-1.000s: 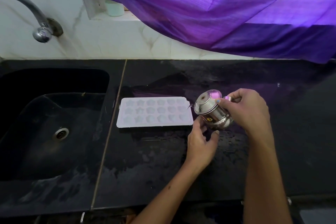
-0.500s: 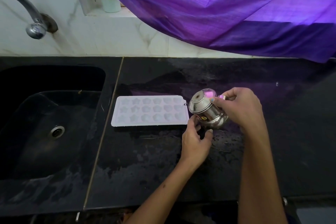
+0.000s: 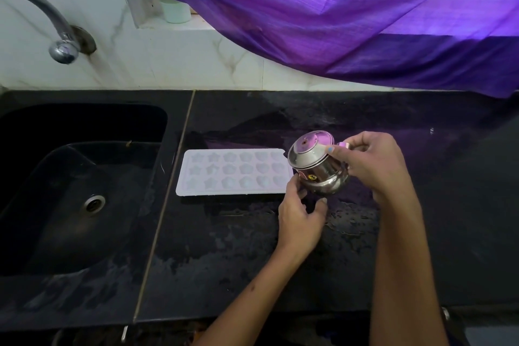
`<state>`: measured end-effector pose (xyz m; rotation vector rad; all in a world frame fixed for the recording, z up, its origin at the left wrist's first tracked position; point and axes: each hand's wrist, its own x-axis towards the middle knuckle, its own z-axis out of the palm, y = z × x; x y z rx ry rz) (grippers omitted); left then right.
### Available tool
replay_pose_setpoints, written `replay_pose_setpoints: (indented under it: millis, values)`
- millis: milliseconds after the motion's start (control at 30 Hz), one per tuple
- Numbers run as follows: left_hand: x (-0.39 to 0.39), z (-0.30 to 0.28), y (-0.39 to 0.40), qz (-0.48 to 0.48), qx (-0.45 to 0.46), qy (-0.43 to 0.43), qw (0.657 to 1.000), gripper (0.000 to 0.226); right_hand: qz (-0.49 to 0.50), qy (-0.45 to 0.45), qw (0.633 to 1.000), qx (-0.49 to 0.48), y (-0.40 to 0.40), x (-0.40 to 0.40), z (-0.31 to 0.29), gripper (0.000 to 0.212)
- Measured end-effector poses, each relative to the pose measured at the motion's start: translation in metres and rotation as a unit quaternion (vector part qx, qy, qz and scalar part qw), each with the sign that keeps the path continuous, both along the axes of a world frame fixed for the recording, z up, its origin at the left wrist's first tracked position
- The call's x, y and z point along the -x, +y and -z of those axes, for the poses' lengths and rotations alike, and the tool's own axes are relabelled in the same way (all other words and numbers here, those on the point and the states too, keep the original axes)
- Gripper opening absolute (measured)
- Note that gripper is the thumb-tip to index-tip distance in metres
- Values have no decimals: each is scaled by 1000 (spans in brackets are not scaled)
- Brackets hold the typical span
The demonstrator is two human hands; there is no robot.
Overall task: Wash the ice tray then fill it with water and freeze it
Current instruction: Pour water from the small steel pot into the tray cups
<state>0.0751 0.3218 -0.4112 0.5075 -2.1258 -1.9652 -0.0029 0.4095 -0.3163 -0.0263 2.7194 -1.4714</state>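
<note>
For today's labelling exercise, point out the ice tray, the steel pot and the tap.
ice tray [image 3: 224, 174]: head view, on its moulded top, middle row.
steel pot [image 3: 323, 177]: head view, on its shiny belly below the lid.
tap [image 3: 63, 50]: head view, on its rounded chrome nozzle.

Black countertop [image 3: 280, 275] bearing white ice tray [image 3: 233, 172].

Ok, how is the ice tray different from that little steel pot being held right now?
The ice tray is flat, pale and matte; the steel pot is round, shiny and reflective. The tray lies level on the black counter; the pot is tilted toward the tray, off the counter, held by the right hand with the left hand under it. The tray has many small open moulds; the pot is one lidded vessel. Both are right of the sink.
</note>
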Motion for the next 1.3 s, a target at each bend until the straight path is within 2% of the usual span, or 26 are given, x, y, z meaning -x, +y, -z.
replay_pose_setpoints:
  millis: [667,1033,1300]
  values:
    - [-5,2,-6,-13,-15,-23,1000,56,-14,12,997,-79,-26,-6,-2,22]
    - [-6,4,-10,-7,-4,-17,1000,60,-8,0,999,-52,-24,-6,-2,20]
    - [-8,2,-15,-27,6,14,1000,59,-7,-2,1000,13,-22,-8,-2,18]
